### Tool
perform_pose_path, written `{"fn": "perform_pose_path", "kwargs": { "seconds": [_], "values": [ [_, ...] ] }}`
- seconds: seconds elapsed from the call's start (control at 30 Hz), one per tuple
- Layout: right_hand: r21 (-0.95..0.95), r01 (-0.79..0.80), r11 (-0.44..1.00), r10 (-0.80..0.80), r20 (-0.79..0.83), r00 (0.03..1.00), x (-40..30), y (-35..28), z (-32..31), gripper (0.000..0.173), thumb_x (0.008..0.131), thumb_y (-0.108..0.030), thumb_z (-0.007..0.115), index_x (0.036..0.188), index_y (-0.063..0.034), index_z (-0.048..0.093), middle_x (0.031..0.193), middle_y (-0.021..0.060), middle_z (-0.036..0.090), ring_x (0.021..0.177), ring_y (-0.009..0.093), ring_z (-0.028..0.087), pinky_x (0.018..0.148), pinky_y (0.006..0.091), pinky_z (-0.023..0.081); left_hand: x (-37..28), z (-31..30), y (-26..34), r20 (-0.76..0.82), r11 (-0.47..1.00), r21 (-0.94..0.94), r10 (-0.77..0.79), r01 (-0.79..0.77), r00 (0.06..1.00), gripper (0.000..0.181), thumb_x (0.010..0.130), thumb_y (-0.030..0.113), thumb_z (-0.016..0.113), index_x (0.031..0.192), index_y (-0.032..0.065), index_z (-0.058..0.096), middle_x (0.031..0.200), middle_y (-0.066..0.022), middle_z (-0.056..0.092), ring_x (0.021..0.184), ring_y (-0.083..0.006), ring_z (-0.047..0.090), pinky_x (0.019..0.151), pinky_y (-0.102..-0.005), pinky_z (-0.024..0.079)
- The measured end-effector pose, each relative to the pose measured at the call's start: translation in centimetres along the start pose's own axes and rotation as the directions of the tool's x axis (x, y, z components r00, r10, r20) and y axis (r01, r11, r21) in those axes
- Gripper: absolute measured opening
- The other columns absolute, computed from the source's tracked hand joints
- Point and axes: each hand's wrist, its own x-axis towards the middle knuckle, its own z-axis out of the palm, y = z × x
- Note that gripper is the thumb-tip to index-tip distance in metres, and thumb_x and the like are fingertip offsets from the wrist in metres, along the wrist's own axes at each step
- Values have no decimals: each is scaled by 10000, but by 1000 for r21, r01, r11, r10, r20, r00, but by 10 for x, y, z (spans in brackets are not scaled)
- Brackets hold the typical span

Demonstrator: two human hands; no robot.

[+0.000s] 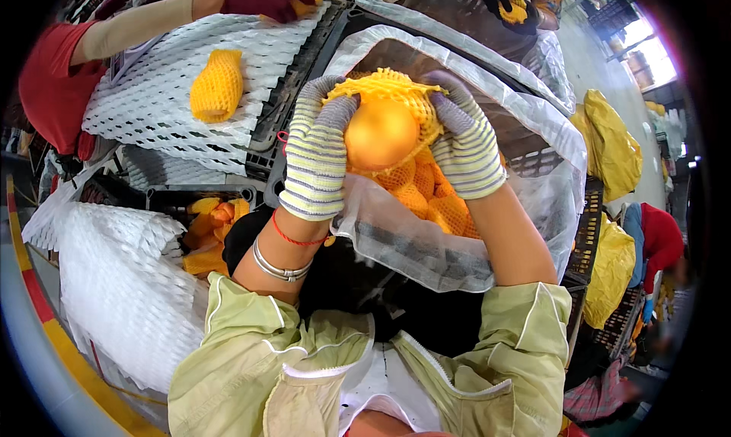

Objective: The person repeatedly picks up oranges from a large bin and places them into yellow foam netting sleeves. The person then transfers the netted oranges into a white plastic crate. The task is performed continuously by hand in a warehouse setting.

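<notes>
An orange fruit (pixel 381 134) sits partly inside a yellow foam net sleeve (pixel 394 86), its near side bare. Gripping the sleeve's left edge is my left hand (pixel 320 143), in a striped knit glove with grey fingertips. The opposite edge is pinched by my right hand (pixel 464 134), gloved the same way. Both hands hold the fruit above a crate lined with a translucent white plastic bag (pixel 411 254). Inside the bag, several netted fruits (pixel 425 191) lie below the held one, partly hidden by it and my hands.
Left of the crate, a yellow-netted piece (pixel 217 86) rests on white foam netting (pixel 163 88). A co-worker's maroon-gloved hand (pixel 271 0) reaches over it. Another person's black-gloved hands (pixel 508 9) hold a netted fruit. Lower left is a crate of fruit and sleeves (pixel 214 231); yellow bags (pixel 614 146) stand right.
</notes>
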Motion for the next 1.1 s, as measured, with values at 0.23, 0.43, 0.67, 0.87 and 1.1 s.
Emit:
{"fn": "perform_pose_path", "kwargs": {
  "seconds": [0.23,0.43,0.67,0.87,1.1],
  "values": [
    [-141,191,971,-157,221,963,-12,0,-25,188,811,38,486,937,-34,604,902,26,582,907,143,556,870,272,440,-2,0,-2,29,997,-57,-47,48,998,250,885,109,512,1117,17,504,1041,-93,569,946,-186,577,851,-294,478],
    [-883,462,81,-380,401,833,-22,10,8,535,588,-152,798,1075,-137,577,1253,186,414,1074,358,475,910,400,432,-1,2,-9,-84,997,47,-49,53,995,338,869,122,552,1176,9,464,1111,-108,542,1014,-203,560,881,-318,480],
    [-841,538,-54,-447,502,740,-2,28,-13,671,540,-156,812,1149,-136,531,1259,201,426,1092,392,476,914,438,442,5,-6,-11,-13,998,-20,-65,65,998,345,884,64,511,1211,-22,448,1124,-134,546,1010,-212,567,864,-305,495],
    [-774,420,474,-295,311,904,-2,14,-8,683,572,-182,829,1174,-116,515,1211,123,504,1112,291,515,930,409,451,10,-11,-3,-19,902,-346,-281,258,959,269,914,129,507,1141,-13,524,1063,-152,602,935,-244,618,821,-361,538],
    [183,-202,962,175,156,972,-9,0,3,727,709,-281,740,1299,-29,399,1257,110,493,1190,251,463,1050,383,333,9,-7,1,92,750,-522,-424,406,901,330,933,219,492,1163,-18,515,1149,-158,581,1029,-263,592,891,-426,505]
  ]
}}
